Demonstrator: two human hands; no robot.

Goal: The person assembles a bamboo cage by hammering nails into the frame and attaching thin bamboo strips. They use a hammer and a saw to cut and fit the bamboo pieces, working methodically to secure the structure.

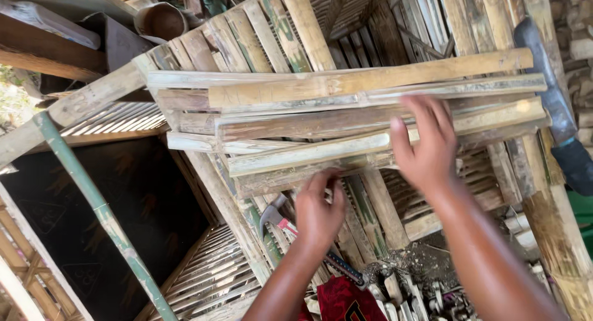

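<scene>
The stack of split bamboo slats (346, 120) lay crosswise on top of a slatted bamboo frame (272, 31), the strips long, flat and pale tan, with rough fibrous faces, grey-green staining and visible node ridges. The slats were unevenly aligned, their ends stepped at both sides of the stack. The right hand (426, 145) rested on the near edge of the stack toward its right half, fingers spread and laid flat over the upper strips, thumb out to the left; it pressed on them rather than closing round any one. The left hand (318, 210) was at the lowest front slat, fingers curled up under its edge; whether it had hold of the strip could not be told. Just left of that hand, a hammer (272, 213) with a grey metal head lay among the frame's members. A blade with a dark handle (559, 111) lay along a thick bamboo post at the right edge. A green-painted pole (92, 204) ran diagonally at lower left, over a dark sheet. A piece of red cloth (346, 299) showed at the bottom edge.
</scene>
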